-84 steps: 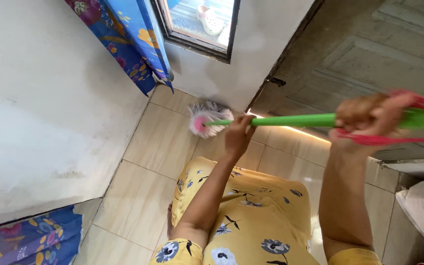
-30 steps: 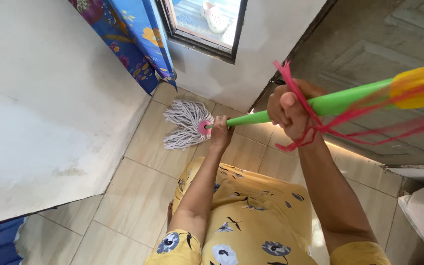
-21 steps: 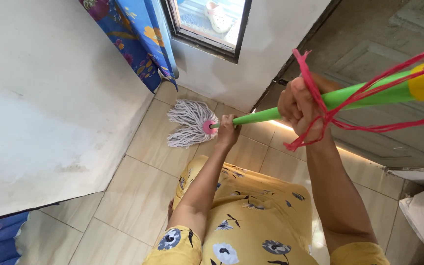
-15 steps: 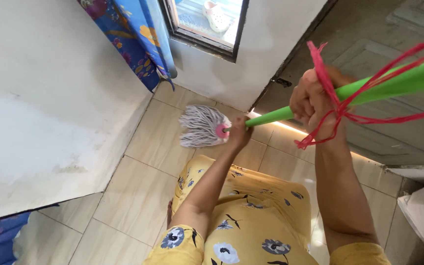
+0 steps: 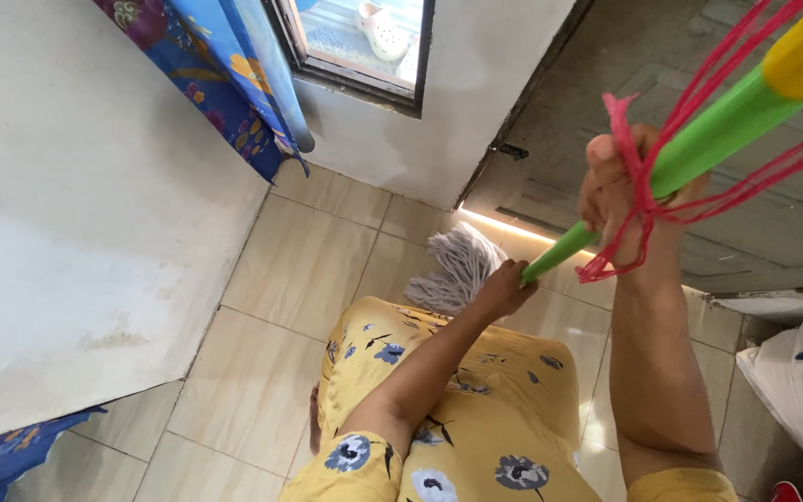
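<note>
I hold a mop with a green handle (image 5: 699, 139) that ends in a yellow grip at the top right, with red strings hanging from it. My right hand (image 5: 626, 200) grips the handle high up, among the red strings. My left hand (image 5: 502, 288) grips the handle low, just above the mop's head. The grey-white string head (image 5: 457, 265) lies on the beige tiled floor (image 5: 299, 270), close in front of my yellow flowered dress (image 5: 462, 400).
A white wall (image 5: 76, 214) runs along the left. A blue flowered curtain (image 5: 225, 84) hangs by a dark-framed window (image 5: 350, 46). A grey-green door (image 5: 699, 56) stands at the upper right, light showing under it. White sacks (image 5: 796, 381) lie at the right edge.
The mop head has slid right and back toward my body, away from the corner under the window. The handle now stands steeper, and my right hand has risen.
</note>
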